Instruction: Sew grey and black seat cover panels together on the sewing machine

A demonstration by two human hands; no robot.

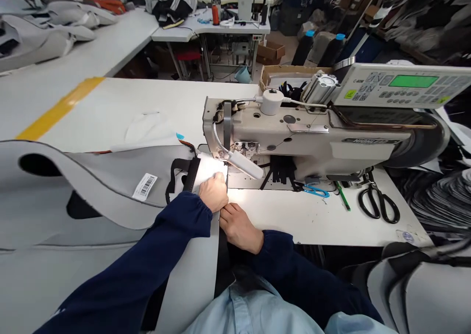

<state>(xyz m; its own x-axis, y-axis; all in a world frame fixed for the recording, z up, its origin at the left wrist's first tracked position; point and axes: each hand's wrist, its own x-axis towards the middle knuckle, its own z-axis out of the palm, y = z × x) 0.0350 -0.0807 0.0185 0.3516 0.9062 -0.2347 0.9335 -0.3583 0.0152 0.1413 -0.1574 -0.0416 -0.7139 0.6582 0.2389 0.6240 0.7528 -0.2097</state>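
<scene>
Left hand (213, 192) flat, fingers loosely curled, pressing the grey panel (191, 275) down just short of the needle area of the sewing machine (294, 138); right hand (241, 227) lies beside it, fingers closed narrow along the black strip (222, 245) that runs down the panel's right edge toward the near edge of the bench (312, 221); whether it pinches the strip or only steadies it, cannot tell.

Panel sits at the front middle of the bench, its lead end brightly lit under the machine's lamp (245, 165); the rest spreads off to the left, with a barcode label (144, 186) on it and a black strap loop (176, 177) just left of the needle.

Judgement on doing this step well: keep strip and panel edge aligned, one over the other, before they reach the foot; let the left hand hold the cloth flat without dragging; the right should guide from close behind, fingertips kept clear of the needle; the bulk at left wants support so its weight does not pull the seam off line.

Nearby: blue snips (316, 191), a green pen (343, 196) and black scissors (379, 202) toward the right end of the bench; control panel (405, 85) above the machine.
</scene>
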